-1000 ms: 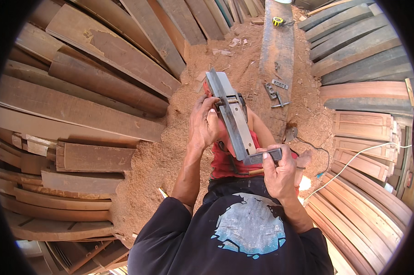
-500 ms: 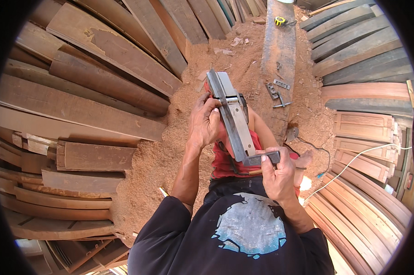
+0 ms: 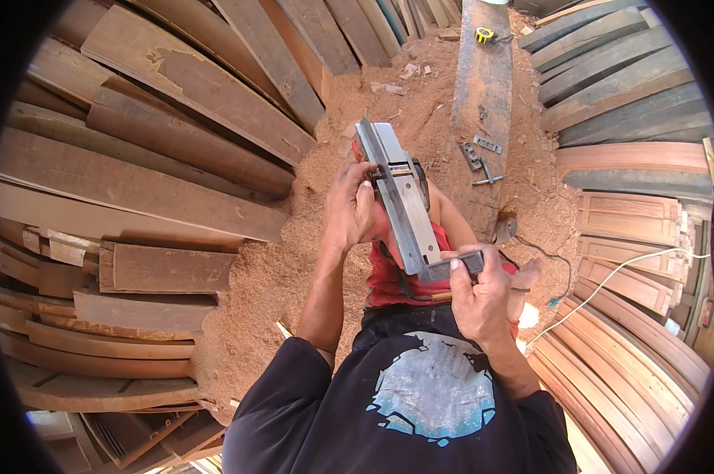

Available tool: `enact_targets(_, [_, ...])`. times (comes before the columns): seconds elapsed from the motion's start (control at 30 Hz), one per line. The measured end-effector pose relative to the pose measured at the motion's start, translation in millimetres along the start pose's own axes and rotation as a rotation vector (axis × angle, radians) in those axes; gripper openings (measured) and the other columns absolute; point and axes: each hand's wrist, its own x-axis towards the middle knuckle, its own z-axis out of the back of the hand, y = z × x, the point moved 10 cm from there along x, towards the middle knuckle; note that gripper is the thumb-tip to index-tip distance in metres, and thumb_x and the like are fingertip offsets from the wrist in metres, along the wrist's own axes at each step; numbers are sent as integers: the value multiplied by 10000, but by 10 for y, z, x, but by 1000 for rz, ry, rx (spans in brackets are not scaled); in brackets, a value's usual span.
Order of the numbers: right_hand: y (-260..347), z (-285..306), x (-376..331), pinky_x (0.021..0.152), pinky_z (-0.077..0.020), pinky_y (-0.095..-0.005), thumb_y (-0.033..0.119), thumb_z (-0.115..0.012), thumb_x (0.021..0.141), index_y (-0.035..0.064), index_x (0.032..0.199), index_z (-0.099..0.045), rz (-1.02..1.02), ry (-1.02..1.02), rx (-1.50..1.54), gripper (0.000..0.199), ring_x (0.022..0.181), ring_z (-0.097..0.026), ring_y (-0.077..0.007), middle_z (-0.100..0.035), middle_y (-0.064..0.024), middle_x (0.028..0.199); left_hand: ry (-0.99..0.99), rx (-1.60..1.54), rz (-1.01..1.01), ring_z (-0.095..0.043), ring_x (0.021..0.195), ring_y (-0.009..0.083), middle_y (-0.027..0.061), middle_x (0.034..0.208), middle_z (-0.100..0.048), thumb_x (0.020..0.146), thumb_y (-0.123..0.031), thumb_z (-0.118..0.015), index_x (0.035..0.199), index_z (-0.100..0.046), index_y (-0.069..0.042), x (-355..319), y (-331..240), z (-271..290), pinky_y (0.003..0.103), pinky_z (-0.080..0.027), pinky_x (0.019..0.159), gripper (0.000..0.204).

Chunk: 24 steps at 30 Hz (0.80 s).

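An electric planer [image 3: 422,225] lies sole up above my lap, its metal bed and cutter slot facing me. Along its sole runs the long steel blade of a try square [image 3: 395,221]. At the near end my right hand [image 3: 481,294] is closed around the square's dark stock, thumb on top. My left hand [image 3: 349,207] grips the planer's left side, fingertips curled over the edge beside the cutter slot. The planer's body underneath is mostly hidden by its bed and my hands.
A long plank [image 3: 483,79] ahead bears a yellow tape measure [image 3: 484,35], small metal parts [image 3: 471,156] and a T-shaped metal piece [image 3: 488,178]. Sawdust [image 3: 254,316] covers the floor. Boards [image 3: 167,197] stand stacked left, panels [image 3: 625,213] right. A white cable [image 3: 602,286] crosses the right side.
My left fingers have drawn back from over the square's blade to the planer's edge by the cutter slot. The planer and my right hand have barely moved.
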Motion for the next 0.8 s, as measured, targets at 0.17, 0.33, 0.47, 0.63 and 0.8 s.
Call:
enact_targets(0.17, [59,-41,14,764,-616,-361,15,-622,1049,-35,1190,-571,117,-3,-43,158,871,-775,-231,-784,-176,1033,36,7,191,-658,1074,222,125,1153,-695,985,-105,-645,1264,-626,2,84,280,-7,365,-535,982,300])
enact_targets(0.33, [83,-62,-3,793,-615,-365,9,-611,1051,-35,1188,-570,100,11,-17,150,897,-774,-243,-776,-177,1037,38,-29,126,-626,1039,270,153,1127,-618,936,-143,-740,1177,-630,-10,155,384,-45,412,-531,953,296])
enact_targets(0.47, [49,-62,8,786,-610,-364,11,-611,1053,-34,1186,-568,77,16,-11,147,898,-765,-237,-772,-173,1035,33,-52,197,-624,1042,293,175,1119,-604,943,-149,-738,1133,-641,-10,177,436,-86,435,-528,952,254])
enact_targets(0.63, [7,-72,22,782,-601,-367,16,-621,1050,-30,1182,-568,70,18,-14,149,890,-759,-239,-770,-176,1032,-36,21,168,-670,1005,246,146,1099,-646,1019,-91,-638,1144,-660,-6,173,311,0,400,-558,901,152])
enact_targets(0.8, [5,-62,7,777,-598,-372,22,-636,1045,-27,1172,-575,61,5,-4,148,882,-761,-251,-770,-180,1026,-178,47,26,-662,1071,347,197,1149,-659,951,-56,-605,1094,-724,-7,42,95,116,440,-541,966,192])
